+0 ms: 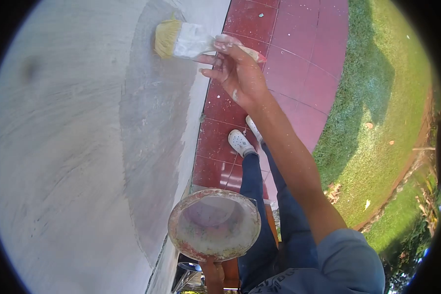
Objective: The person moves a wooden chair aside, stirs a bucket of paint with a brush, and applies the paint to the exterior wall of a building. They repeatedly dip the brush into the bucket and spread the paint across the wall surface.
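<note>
My right hand [237,71], flecked with white paint, is closed around the handle of a wide paintbrush [193,40]. The brush has yellowish bristles and a white-smeared ferrule, and its bristles lie at the surface of the pale wall [73,147]. A reddish tip of the handle sticks out behind my fingers. Low in view, my left hand [213,277] grips a paint pot [215,196] at its near rim, the fingers partly hidden beneath it. The pot is round and paint-crusted, with whitish paint inside. A darker, damp-looking grey band runs down the wall below the brush.
Red floor tiles [218,125] with white drips run along the wall's foot. My feet in white clogs [240,142] stand on them. Grass [363,147] lies to the right, partly in shadow. Behind the pot, dark and orange objects show in part.
</note>
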Motion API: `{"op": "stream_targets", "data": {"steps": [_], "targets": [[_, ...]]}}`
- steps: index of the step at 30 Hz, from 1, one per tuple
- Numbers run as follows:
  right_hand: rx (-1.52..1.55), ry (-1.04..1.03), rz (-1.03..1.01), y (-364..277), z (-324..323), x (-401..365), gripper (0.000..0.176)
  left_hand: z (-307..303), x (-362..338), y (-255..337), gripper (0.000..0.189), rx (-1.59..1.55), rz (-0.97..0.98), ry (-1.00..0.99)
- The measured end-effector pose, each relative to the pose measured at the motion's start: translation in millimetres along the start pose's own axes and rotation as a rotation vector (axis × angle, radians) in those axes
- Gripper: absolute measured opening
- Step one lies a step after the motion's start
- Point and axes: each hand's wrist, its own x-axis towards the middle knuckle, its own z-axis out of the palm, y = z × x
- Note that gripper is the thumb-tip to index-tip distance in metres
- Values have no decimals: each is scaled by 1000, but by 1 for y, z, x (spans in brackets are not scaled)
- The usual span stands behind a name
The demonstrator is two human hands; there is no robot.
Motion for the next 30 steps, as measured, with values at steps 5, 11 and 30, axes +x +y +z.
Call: {"op": "stream_targets", "data": {"steps": [5,11,30], "targets": [[-9,155,-15,-60,26,-111,26,16,-45,44,76,-45,72,-201],[-349,294,138,-112,21,-294,27,-9,-76,66,55,114,205,-439],[-1180,-250,231,-196,153,-437,18,103,-232,-18,54,-277,340,-442]]}}
